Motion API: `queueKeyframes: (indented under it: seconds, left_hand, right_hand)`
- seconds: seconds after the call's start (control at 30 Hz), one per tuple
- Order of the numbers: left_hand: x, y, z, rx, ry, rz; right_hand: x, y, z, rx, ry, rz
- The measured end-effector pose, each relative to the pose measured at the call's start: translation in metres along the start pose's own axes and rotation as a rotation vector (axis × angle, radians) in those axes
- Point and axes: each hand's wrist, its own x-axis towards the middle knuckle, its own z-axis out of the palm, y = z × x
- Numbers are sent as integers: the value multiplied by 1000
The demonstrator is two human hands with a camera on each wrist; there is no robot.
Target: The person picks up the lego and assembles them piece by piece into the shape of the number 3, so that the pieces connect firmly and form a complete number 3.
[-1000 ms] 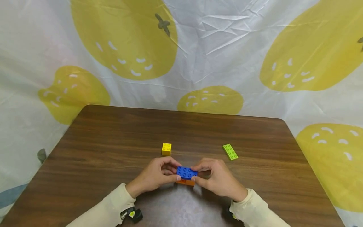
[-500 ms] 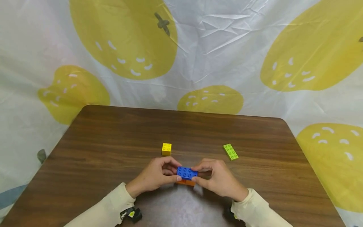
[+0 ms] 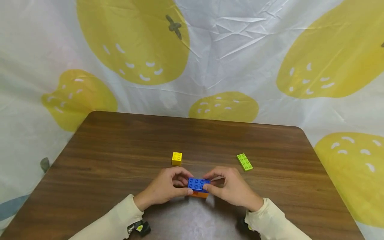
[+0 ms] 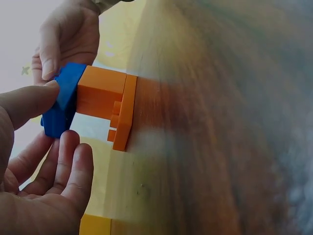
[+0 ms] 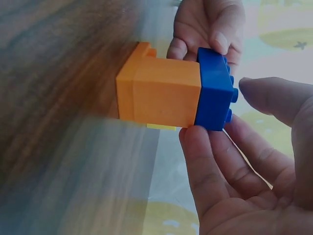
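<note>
A white cloth printed with yellow fruit (image 3: 144,100) is hung behind a dark wood-grained worktop (image 3: 132,140), over which two arms in cream sleeves (image 3: 112,218) are stretched from the near side. At the near middle, the left hand (image 3: 163,186) and right hand (image 3: 232,188) are brought face to face around a small stack. At its foot an orange plate (image 4: 126,115) is set on the worktop, its bare studs left exposed toward the left hand. On the plate's right-hand part an orange block (image 5: 166,90) is carried, and on that block a blue brick (image 3: 195,184) is seated, studs up. The relation judged to matter most is that of blue over orange: the brick's long axis is laid crosswise, from hand to hand, and its left end is carried out past the block. Neither hand is nearer, since an end is taken by each. The left end is pinched between thumb and fingertips; the right end is held with fingertips at the far side and the thumb over the studs, though whether a stud is touched by that thumb cannot be told. Beyond the right hand a lime-green plate (image 3: 244,162) is laid aslant; just beyond the left, a yellow brick (image 3: 177,159) is placed.
</note>
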Motion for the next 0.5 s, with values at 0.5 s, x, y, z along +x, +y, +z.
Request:
queueKeyframes:
  seconds: [0.5]
  left_hand:
    - [-2,0,-2,17,16,-3]
  right_hand:
    - [19,2,-9,-61,74,-37]
